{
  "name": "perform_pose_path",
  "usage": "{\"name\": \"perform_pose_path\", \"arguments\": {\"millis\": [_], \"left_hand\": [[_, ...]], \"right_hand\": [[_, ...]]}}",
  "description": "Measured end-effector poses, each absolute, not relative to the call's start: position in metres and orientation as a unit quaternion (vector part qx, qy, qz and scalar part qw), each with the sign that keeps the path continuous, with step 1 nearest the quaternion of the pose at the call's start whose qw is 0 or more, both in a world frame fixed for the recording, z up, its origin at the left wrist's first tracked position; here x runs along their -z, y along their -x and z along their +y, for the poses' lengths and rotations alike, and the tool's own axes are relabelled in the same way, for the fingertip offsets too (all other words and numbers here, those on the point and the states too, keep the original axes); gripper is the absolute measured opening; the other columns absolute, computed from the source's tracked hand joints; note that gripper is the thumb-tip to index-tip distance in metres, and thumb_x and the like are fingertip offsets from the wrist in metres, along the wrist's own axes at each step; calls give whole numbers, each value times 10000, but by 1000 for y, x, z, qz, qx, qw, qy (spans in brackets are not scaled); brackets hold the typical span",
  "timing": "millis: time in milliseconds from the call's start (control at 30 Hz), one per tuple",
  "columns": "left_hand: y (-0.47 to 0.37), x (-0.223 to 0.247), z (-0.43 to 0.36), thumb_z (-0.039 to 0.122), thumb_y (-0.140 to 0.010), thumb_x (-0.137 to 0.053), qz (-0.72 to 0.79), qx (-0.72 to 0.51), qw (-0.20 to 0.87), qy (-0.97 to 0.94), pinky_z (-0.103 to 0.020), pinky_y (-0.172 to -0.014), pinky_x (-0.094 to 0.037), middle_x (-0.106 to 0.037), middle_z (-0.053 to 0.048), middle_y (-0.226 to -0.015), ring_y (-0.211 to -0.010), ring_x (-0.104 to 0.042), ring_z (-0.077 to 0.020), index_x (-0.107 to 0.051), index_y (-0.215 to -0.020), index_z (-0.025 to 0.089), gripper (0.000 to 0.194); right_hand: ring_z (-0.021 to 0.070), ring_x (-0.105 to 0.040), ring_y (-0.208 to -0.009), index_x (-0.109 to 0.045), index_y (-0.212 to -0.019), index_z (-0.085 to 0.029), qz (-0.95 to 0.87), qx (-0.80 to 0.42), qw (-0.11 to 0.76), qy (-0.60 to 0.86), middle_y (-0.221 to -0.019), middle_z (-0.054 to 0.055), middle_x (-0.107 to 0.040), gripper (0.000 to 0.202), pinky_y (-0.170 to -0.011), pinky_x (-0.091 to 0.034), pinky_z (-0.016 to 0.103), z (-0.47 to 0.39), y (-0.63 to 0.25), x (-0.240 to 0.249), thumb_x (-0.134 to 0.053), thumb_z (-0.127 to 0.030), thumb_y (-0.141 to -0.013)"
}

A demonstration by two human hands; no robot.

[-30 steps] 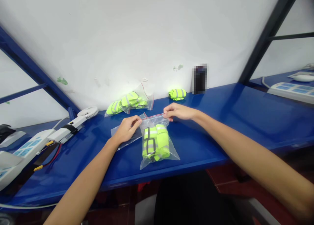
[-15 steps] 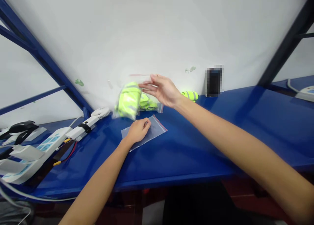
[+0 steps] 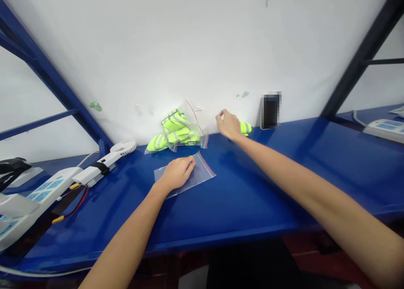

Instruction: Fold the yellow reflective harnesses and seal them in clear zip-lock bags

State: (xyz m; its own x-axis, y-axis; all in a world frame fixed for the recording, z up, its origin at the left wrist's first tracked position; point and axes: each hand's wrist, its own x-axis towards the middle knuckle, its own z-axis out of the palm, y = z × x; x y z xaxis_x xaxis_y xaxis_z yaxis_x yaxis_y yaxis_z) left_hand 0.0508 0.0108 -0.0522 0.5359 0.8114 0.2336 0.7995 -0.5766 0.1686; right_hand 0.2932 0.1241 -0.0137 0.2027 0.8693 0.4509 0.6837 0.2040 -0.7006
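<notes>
My left hand [image 3: 178,173] rests with curled fingers on a clear zip-lock bag [image 3: 202,175] with a red-edged seal, lying flat on the table; its fingertips are mostly hidden. My right hand [image 3: 229,124] is raised near the wall, fingers loosely bent and slightly apart, with nothing visible in them. Just beyond its wrist lies a rolled fluorescent yellow reflective vest [image 3: 245,128], partly covered by the hand. To the left, several bagged yellow reflective vests [image 3: 176,129] are piled against the wall, one clear bag's red seal standing up.
A white handheld fan [image 3: 123,147] and a device with a black strap lie at left beside a power strip [image 3: 47,192] with cables. A dark, blurred-out phone-like object [image 3: 270,111] leans on the wall. Blue frame posts flank the blue table [image 3: 252,196]; another power strip [image 3: 386,129] is far right.
The bagged vest that was in the air by my right hand now rests on the pile. My right hand has moved right, toward the rolled vest. My left hand stays on the zip-lock bag.
</notes>
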Motion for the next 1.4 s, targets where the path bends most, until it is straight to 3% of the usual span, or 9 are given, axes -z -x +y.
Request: {"name": "perform_pose_path", "arguments": {"millis": [100, 333, 467, 567, 833, 933, 1067, 1233, 1400], "left_hand": [[-55, 51, 10, 338, -1003, -310, 423, -127, -1, -897, -320, -685, -385, -664, -68, -857, -792, -625, -235, -567, -916, 212, 299], [-56, 48, 9, 367, -977, -393, 410, -132, -16, -903, -329, -706, -413, -645, -52, -845, -799, -595, -230, -592, -1006, 220, 249], [-68, 46, 1, 355, -987, -356, 396, -164, -128, -894, -371, -836, -425, -624, -89, -1003, -915, -578, -240, -586, -1135, 213, 308], [-76, 43, -5, 353, -989, -354, 368, -177, -89, -908, -368, -870, -431, -621, -86, -1084, -974, -578, -237, -569, -1187, 224, 319], [-55, 44, 9, 425, -976, -352, 470, -167, -11, -867, -331, -690, -427, -572, -33, -626, -650, -556, -203, -561, -639, 202, 455], [-54, 44, 7, 416, -953, -423, 440, -225, -14, -869, -380, -873, -451, -671, -68, -899, -913, -599, -246, -651, -937, 199, 315], [-59, 41, -1, 374, -954, -444, 333, -301, 29, -893, -427, -1091, -357, -504, -117, -1379, -1279, -453, -265, -411, -1400, 211, 476], [-64, 39, -10, 366, -900, -539, 296, -346, 7, -890, -472, -1086, -382, -342, -149, -1467, -1354, -385, -311, -310, -1452, 240, 611], [-72, 43, -12, 292, -864, -567, 277, -277, -41, -919, -488, -1095, -379, -359, -154, -1443, -1344, -397, -322, -432, -1371, 246, 526]], "right_hand": [[394, -441, -1207, -581, -1188, -132, -668, 83, 348, 653, -1269, 229, -537, 390, -992, -331, 540, 119, -336, 33, -432, -361, -909], [351, -507, -1074, -646, -1231, -187, -738, -14, 255, 625, -1146, 178, -546, 502, -963, -371, 505, 102, -376, 57, -341, -467, -947], [344, -462, -1129, -555, -1369, -199, -830, -56, 233, 504, -1173, 155, -499, 556, -980, -376, 474, 72, -356, 52, -544, -382, -844], [357, -451, -1105, -518, -1399, -283, -885, -15, 201, 420, -1140, 132, -483, 653, -938, -382, 517, 54, -338, 48, -647, -370, -765], [287, -492, -1062, -523, -1385, -226, -902, -95, 240, 346, -1159, 115, -430, 704, -947, -427, 446, 36, -329, 50, -696, -300, -707], [298, -502, -1070, -504, -1383, -222, -907, -102, 237, 333, -1157, 117, -491, 704, -947, -417, 454, 21, -322, 48, -690, -322, -712], [280, -551, -1027, -481, -1335, -196, -880, -161, 280, 347, -1175, 111, -576, 623, -900, -424, 409, 8, -310, 43, -646, -298, -743], [194, -569, -806, -514, -1236, -194, -830, -259, 326, 371, -1020, 59, -629, 418, -753, -436, 320, 8, -309, 46, -560, -376, -863], [198, -582, -921, -573, -1170, -187, -772, -348, 389, 363, -1077, 62, -641, 400, -813, -442, 309, 13, -311, 52, -459, -491, -936]]}}
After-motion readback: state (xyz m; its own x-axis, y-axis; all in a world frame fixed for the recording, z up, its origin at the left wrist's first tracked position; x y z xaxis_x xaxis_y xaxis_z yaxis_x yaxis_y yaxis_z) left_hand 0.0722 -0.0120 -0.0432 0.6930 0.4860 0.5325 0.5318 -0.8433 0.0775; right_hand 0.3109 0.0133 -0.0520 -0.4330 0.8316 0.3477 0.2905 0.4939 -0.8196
